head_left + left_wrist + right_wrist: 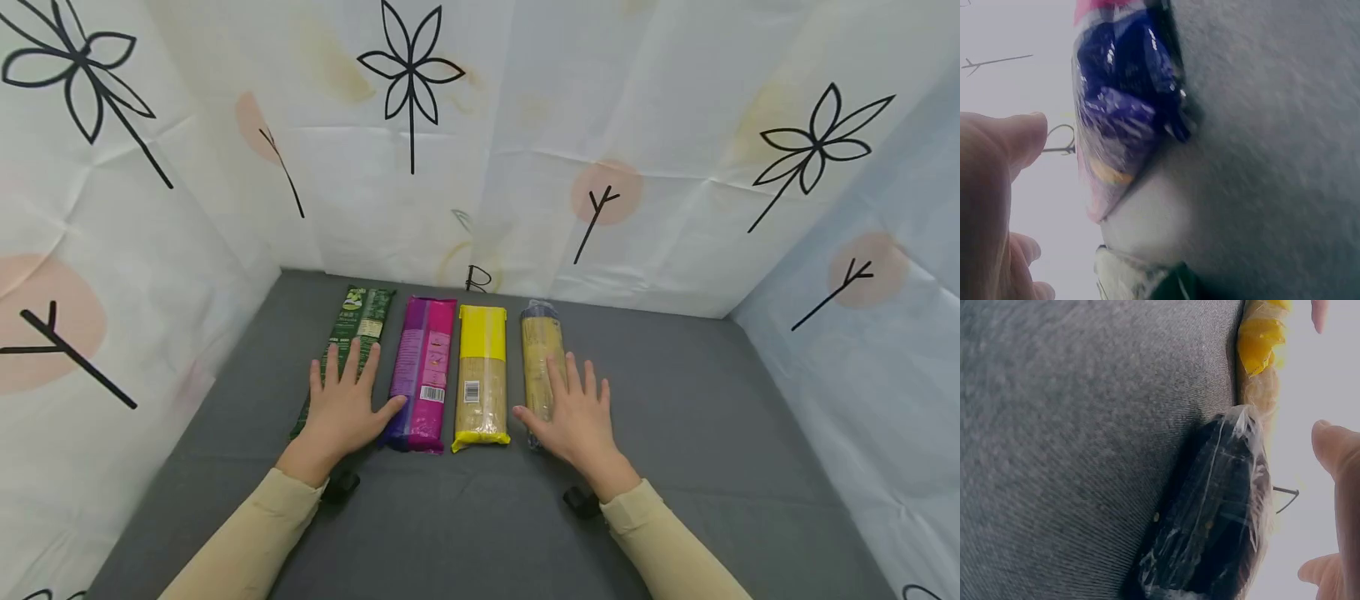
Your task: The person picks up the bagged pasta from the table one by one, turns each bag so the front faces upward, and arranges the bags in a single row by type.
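Note:
Four long packets lie side by side, each pointing away from me. My left hand (343,417), fingers spread, is over the dark green packet (363,312) and hides part of it. Its thumb overlaps the edge of the purple and pink packet (424,367) in the head view; the left wrist view shows that packet's shiny purple end (1122,81) below the thumb. Beside it lies a yellow packet of dried noodles (482,379) with a clear window. Fingers spread, my right hand (576,421) is over the clear packet of noodles (540,333), whose dark end (1210,512) shows in the right wrist view.
The packets lie on a grey cloth-covered table (465,525). White curtains (510,108) printed with black flowers and peach dots stand behind and at both sides. A small black device (341,486) sits under the left wrist, and another (582,502) under the right.

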A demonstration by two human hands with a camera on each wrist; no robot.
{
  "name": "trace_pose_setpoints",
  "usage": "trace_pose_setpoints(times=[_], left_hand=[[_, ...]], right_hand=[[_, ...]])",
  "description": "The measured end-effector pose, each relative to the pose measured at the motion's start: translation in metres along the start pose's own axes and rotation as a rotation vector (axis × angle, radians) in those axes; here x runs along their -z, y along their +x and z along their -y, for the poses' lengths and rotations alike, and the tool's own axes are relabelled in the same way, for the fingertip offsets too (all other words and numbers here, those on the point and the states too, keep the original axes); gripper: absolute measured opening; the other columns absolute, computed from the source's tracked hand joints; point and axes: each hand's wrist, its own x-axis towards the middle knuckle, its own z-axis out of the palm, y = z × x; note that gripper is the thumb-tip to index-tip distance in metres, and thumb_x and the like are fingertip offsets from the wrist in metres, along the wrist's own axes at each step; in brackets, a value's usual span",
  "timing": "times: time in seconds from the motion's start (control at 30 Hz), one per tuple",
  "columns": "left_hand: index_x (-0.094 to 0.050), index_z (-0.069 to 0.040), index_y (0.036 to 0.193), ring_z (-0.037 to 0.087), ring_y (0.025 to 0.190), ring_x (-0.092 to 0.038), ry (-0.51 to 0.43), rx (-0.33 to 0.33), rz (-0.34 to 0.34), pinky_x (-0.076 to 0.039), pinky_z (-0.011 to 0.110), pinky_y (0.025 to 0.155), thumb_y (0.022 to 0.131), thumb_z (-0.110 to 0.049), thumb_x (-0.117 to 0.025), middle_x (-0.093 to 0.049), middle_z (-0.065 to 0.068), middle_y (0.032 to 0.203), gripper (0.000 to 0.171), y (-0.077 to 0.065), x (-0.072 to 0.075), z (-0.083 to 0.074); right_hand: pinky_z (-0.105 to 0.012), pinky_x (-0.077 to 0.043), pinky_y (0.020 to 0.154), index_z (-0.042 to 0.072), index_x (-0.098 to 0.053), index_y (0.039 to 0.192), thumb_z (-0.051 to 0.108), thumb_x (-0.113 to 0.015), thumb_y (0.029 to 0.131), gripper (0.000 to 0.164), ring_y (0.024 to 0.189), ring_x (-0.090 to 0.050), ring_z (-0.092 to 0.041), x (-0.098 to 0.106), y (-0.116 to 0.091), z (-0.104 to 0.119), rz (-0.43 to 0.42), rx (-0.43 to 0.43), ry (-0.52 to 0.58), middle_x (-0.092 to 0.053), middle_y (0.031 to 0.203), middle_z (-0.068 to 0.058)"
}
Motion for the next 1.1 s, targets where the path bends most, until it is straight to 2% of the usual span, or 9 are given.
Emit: trace_pose_setpoints(times=[0.2,0.43,0.6,0.8,1.0,1.1], left_hand=[[-0.013,-0.012,0.156,0.048,0.142,0.004,-0.013,-0.016,-0.001,0.005,0.065,0.108,0.088,-0.064,-0.053,-0.007,0.021,0.159,0.095,0.003,-0.002,-0.011],[-0.013,-0.014,0.157,0.047,0.142,0.004,-0.052,-0.03,0.009,0.005,0.063,0.109,0.087,-0.065,-0.053,-0.005,0.018,0.16,0.095,0.012,-0.002,-0.032],[-0.013,-0.014,0.157,0.045,0.143,0.003,-0.097,-0.051,0.032,0.004,0.064,0.109,0.088,-0.067,-0.051,-0.005,0.017,0.16,0.094,0.017,-0.002,-0.046],[-0.016,-0.012,0.156,0.044,0.143,0.0,-0.18,-0.087,0.047,0.001,0.062,0.11,0.089,-0.066,-0.05,-0.01,0.017,0.16,0.092,0.026,-0.008,-0.068],[-0.016,-0.014,0.156,0.042,0.143,-0.009,-0.29,-0.11,0.081,-0.007,0.062,0.111,0.091,-0.063,-0.05,-0.015,0.015,0.159,0.088,0.035,-0.012,-0.096],[-0.018,-0.013,0.156,0.039,0.143,-0.017,-0.365,-0.128,0.095,-0.013,0.06,0.111,0.091,-0.062,-0.052,-0.02,0.013,0.158,0.088,0.038,-0.014,-0.11]], right_hand=[[-0.067,-0.012,0.107,0.017,-0.016,0.157,0.081,-0.042,0.081,0.102,0.142,-0.011,-0.046,0.0,-0.003,-0.003,0.024,-0.016,0.021,-0.016,0.158,-0.019],[-0.067,-0.012,0.107,0.015,-0.017,0.156,0.082,-0.043,0.081,0.104,0.142,-0.012,-0.045,-0.001,-0.007,-0.011,0.014,-0.038,0.041,-0.016,0.158,-0.02],[-0.065,-0.015,0.108,0.014,-0.014,0.157,0.081,-0.041,0.082,0.104,0.141,-0.013,-0.045,0.0,-0.009,-0.015,0.038,-0.054,0.079,-0.015,0.158,-0.02],[-0.063,-0.023,0.106,0.013,-0.011,0.157,0.077,-0.045,0.084,0.102,0.14,-0.018,-0.045,0.001,-0.014,-0.02,0.037,-0.074,0.14,-0.019,0.156,-0.021],[-0.062,-0.032,0.101,0.013,-0.01,0.157,0.074,-0.049,0.084,0.103,0.134,-0.03,-0.044,0.001,-0.017,-0.023,0.002,-0.093,0.21,-0.027,0.153,-0.02],[-0.063,-0.035,0.098,0.014,-0.01,0.157,0.073,-0.051,0.084,0.103,0.133,-0.034,-0.044,0.002,-0.018,-0.024,-0.004,-0.118,0.285,-0.031,0.151,-0.02]])
